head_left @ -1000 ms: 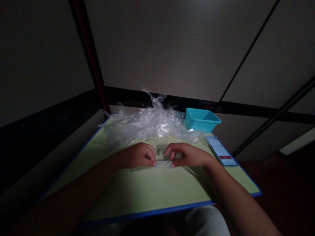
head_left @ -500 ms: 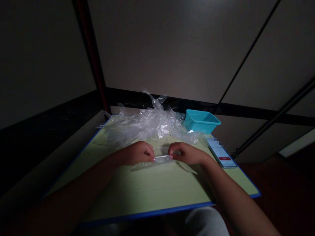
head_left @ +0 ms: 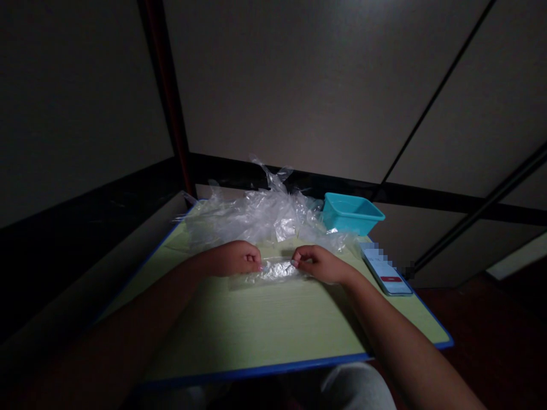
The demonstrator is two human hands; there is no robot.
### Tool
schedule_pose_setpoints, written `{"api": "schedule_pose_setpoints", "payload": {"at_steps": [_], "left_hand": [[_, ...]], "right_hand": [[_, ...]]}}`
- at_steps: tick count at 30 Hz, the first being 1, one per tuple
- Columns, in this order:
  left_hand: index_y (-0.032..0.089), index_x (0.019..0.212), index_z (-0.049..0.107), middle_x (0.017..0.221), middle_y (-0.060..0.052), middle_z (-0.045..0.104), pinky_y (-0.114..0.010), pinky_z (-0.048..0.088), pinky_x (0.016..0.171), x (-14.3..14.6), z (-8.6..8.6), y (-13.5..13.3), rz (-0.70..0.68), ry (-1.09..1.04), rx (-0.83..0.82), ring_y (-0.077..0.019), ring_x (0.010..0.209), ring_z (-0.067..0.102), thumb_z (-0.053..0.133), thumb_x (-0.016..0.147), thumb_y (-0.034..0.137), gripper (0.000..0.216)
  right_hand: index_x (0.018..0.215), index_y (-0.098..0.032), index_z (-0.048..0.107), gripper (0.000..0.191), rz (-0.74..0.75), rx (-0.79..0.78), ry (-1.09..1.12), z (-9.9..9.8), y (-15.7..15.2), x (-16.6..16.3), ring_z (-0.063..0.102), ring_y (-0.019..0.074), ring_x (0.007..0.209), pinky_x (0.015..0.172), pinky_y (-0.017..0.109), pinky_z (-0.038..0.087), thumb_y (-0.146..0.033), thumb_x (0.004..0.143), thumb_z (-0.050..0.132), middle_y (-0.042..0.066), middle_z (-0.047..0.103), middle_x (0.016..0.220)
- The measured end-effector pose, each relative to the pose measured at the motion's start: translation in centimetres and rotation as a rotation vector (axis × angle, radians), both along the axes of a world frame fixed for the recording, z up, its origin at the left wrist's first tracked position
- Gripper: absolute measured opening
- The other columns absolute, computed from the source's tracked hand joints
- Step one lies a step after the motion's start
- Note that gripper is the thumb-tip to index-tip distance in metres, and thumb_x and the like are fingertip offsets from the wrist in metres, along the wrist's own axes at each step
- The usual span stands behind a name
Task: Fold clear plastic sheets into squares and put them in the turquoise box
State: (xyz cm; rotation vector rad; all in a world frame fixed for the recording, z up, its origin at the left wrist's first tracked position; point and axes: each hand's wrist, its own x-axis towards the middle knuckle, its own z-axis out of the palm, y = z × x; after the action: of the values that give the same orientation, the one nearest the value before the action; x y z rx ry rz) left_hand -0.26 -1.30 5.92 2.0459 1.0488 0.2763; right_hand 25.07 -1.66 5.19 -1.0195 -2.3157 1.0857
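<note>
Between my hands a clear plastic bag (head_left: 277, 272) lies crumpled over the table surface. My left hand (head_left: 241, 259) is closed, its fingertips pinching the bag's left part. On the other side my right hand (head_left: 316, 262) pinches it between thumb and curled fingers. Just beyond both hands rises a loose heap of clear plastic bags (head_left: 243, 219), spread across the back of the table.
The pale green table (head_left: 256, 330) has a blue edge. A turquoise plastic basket (head_left: 352, 216) stands at the back right corner. A phone (head_left: 387, 270) with its screen lit lies along the right edge. Dark wall panels (head_left: 282, 85) rise behind the table.
The folded edge stretched between my fingers has given way to a flatter, wrinkled sheet. My left hand has moved slightly left and up, widening the gap between the hands.
</note>
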Motion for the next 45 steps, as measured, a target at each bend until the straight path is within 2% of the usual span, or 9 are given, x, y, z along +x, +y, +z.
{"api": "schedule_pose_setpoints", "payload": {"at_steps": [6, 11, 15, 18, 21, 24, 28, 38, 45], "left_hand": [[0.016, 0.075, 0.062, 0.063, 0.002, 0.058, -0.019, 0.035, 0.052, 0.0, -0.5, 0.3, 0.06, -0.019, 0.049, -0.0129, 0.061, 0.052, 0.055, 0.071, 0.04, 0.025], [0.016, 0.065, 0.059, 0.059, 0.001, 0.059, -0.02, 0.036, 0.053, 0.1, -0.7, 0.5, 0.022, -0.01, 0.034, -0.0128, 0.057, 0.053, 0.052, 0.069, 0.034, 0.02], [0.016, 0.062, 0.06, 0.053, 0.003, 0.053, -0.02, 0.031, 0.049, 0.1, -0.7, 0.5, 0.035, 0.016, 0.082, -0.0116, 0.054, 0.047, 0.053, 0.067, 0.035, 0.021], [0.016, 0.062, 0.062, 0.055, 0.004, 0.051, -0.02, 0.029, 0.05, 0.1, -0.8, 0.4, 0.041, 0.026, 0.129, -0.0114, 0.055, 0.045, 0.055, 0.067, 0.036, 0.022], [0.016, 0.063, 0.062, 0.057, 0.003, 0.049, -0.021, 0.028, 0.051, 0.3, -1.0, 0.4, 0.053, 0.022, 0.183, -0.0117, 0.057, 0.043, 0.054, 0.069, 0.037, 0.023], [0.016, 0.063, 0.061, 0.057, 0.003, 0.047, -0.021, 0.028, 0.052, 0.3, -1.3, 0.6, 0.06, 0.014, 0.226, -0.012, 0.057, 0.043, 0.051, 0.072, 0.038, 0.026], [0.016, 0.065, 0.061, 0.064, 0.002, 0.05, -0.021, 0.032, 0.057, 0.4, -1.6, 0.8, 0.052, -0.012, 0.268, -0.0132, 0.064, 0.047, 0.052, 0.072, 0.037, 0.024], [0.015, 0.066, 0.059, 0.058, 0.003, 0.048, -0.021, 0.031, 0.051, 0.8, -2.4, 1.0, 0.101, -0.043, 0.306, -0.012, 0.056, 0.046, 0.05, 0.073, 0.039, 0.026], [0.017, 0.072, 0.057, 0.066, 0.001, 0.054, -0.023, 0.035, 0.058, 0.5, -2.6, 1.5, 0.229, -0.073, 0.429, -0.0144, 0.066, 0.049, 0.04, 0.081, 0.034, 0.025]], "right_hand": [[0.073, -0.013, 0.054, 0.021, -0.039, -0.066, 0.085, -0.8, 0.5, -0.4, 0.042, 0.0078, 0.054, 0.05, 0.02, 0.033, -0.034, 0.078, 0.054, -0.001, 0.05, 0.063], [0.071, -0.014, 0.054, 0.023, -0.067, -0.064, 0.114, -1.3, 0.9, -0.5, 0.041, 0.0074, 0.051, 0.048, 0.02, 0.031, -0.035, 0.077, 0.055, -0.002, 0.049, 0.06], [0.076, -0.013, 0.058, 0.025, -0.033, -0.144, 0.047, -0.9, 1.1, 0.1, 0.046, 0.009, 0.056, 0.053, 0.021, 0.036, -0.038, 0.075, 0.059, 0.0, 0.056, 0.065], [0.086, -0.013, 0.061, 0.026, 0.037, -0.241, 0.032, -0.3, 1.2, 0.8, 0.051, 0.0108, 0.066, 0.063, 0.023, 0.039, -0.036, 0.075, 0.06, 0.003, 0.06, 0.077], [0.092, -0.013, 0.061, 0.026, 0.063, -0.268, 0.072, 0.0, 1.1, 1.0, 0.052, 0.0117, 0.074, 0.072, 0.025, 0.04, -0.034, 0.077, 0.058, 0.004, 0.061, 0.085], [0.09, -0.012, 0.06, 0.026, 0.04, -0.278, 0.075, 0.0, 1.0, 0.8, 0.052, 0.0118, 0.072, 0.069, 0.025, 0.04, -0.034, 0.076, 0.059, 0.005, 0.061, 0.084], [0.082, -0.011, 0.059, 0.022, 0.017, -0.244, 0.051, -0.6, 1.3, 0.5, 0.051, 0.011, 0.065, 0.062, 0.024, 0.04, -0.031, 0.072, 0.062, 0.003, 0.059, 0.075], [0.071, -0.014, 0.055, 0.015, -0.029, -0.056, 0.006, -2.0, 1.9, 0.2, 0.043, 0.0087, 0.054, 0.052, 0.021, 0.034, -0.029, 0.075, 0.053, -0.001, 0.051, 0.061], [0.072, -0.013, 0.055, 0.013, -0.03, -0.051, 0.013, -2.0, 1.7, 0.1, 0.042, 0.0089, 0.055, 0.051, 0.021, 0.033, -0.025, 0.075, 0.051, -0.001, 0.051, 0.061]]}}
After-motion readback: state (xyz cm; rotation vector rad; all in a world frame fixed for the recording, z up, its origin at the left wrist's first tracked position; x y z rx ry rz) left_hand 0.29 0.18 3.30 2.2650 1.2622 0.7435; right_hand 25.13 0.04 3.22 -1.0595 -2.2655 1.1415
